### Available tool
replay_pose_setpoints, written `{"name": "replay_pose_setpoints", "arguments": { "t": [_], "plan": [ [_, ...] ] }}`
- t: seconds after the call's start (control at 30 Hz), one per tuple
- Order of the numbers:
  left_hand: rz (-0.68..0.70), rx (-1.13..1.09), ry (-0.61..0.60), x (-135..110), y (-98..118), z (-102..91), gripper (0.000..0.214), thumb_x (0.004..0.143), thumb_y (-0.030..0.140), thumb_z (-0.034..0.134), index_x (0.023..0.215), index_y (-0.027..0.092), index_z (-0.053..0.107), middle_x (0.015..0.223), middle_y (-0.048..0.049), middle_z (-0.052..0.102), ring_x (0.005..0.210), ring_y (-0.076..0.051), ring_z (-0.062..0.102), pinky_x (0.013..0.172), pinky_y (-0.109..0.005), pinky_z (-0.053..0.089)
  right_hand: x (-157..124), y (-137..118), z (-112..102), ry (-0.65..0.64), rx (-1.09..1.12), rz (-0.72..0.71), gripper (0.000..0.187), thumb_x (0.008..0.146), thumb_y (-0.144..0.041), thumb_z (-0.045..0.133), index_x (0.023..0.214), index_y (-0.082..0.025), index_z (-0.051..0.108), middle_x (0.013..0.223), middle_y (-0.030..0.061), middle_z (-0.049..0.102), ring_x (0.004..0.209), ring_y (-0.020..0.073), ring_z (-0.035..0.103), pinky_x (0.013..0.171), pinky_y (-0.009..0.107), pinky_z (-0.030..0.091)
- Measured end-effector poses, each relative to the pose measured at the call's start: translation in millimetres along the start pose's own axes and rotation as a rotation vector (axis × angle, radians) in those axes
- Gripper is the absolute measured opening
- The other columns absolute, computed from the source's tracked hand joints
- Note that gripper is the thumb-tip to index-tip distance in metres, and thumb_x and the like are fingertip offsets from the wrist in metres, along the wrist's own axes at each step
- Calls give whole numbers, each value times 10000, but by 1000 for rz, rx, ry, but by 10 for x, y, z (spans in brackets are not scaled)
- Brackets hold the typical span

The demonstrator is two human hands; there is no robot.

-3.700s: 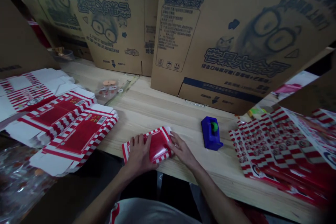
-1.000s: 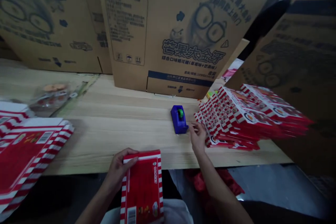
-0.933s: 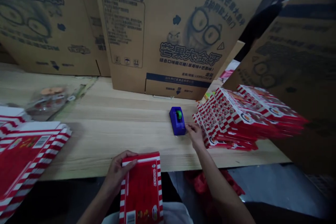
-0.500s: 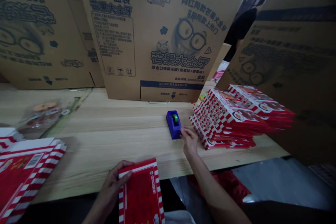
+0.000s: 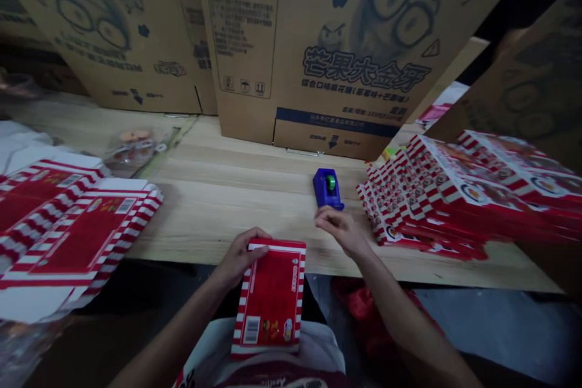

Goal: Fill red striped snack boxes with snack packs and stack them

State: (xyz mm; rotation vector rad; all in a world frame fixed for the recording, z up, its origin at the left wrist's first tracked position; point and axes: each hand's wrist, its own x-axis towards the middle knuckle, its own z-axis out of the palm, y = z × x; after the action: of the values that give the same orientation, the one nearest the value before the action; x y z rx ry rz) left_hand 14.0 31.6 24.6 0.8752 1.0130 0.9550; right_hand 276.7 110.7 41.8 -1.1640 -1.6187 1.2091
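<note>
My left hand point(image 5: 240, 257) grips the upper left corner of a red box with striped edges point(image 5: 275, 297), thumb on its face. The box is tilted over my lap at the table's front edge, its barcode toward me. My right hand point(image 5: 339, 227) is closed in a pinch just in front of a blue tape dispenser point(image 5: 324, 188) with a green roll. Whatever lies between those fingertips is too small to make out. To the right of that hand stands a stack of red-and-white boxes point(image 5: 422, 194).
Flattened red-and-white cartons point(image 5: 86, 236) are piled on the left. Behind them lies a clear bag of round pieces point(image 5: 134, 145). Large brown cardboard boxes point(image 5: 254, 109) line the back of the wooden table point(image 5: 204, 194). Red material point(image 5: 364, 309) hangs below the right side.
My right hand has drawn back from the dispenser toward me, still pinched. The view has tipped down, showing more of the red box, which stays in my left hand.
</note>
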Motion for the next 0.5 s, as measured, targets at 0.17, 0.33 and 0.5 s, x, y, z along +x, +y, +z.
{"name": "replay_pose_setpoints", "arguments": {
  "t": [0.17,0.33,0.5],
  "plan": [
    [40,68,-108,82,58,141,316,719,376,739,890,161,584,811,-12,621,661,-127,556,604,-225,429,279,-672,294,-853,-466,-229,236,821,-338,670,694,-142,645,718,5,566,668,120,509,638,234,371],
    [65,114,-145,-16,123,168,297,761,404,693,890,167,570,794,-6,602,659,-132,536,595,-226,411,423,-700,413,-837,-785,-145,267,706,-363,783,641,-142,648,614,-5,581,610,120,494,583,234,333],
    [119,253,-208,-162,279,249,266,800,419,647,895,176,600,864,-23,620,762,-170,565,679,-248,443,415,-416,415,-1094,-179,457,507,398,-486,866,712,-128,691,507,-53,584,421,90,450,450,211,325]
  ]
}}
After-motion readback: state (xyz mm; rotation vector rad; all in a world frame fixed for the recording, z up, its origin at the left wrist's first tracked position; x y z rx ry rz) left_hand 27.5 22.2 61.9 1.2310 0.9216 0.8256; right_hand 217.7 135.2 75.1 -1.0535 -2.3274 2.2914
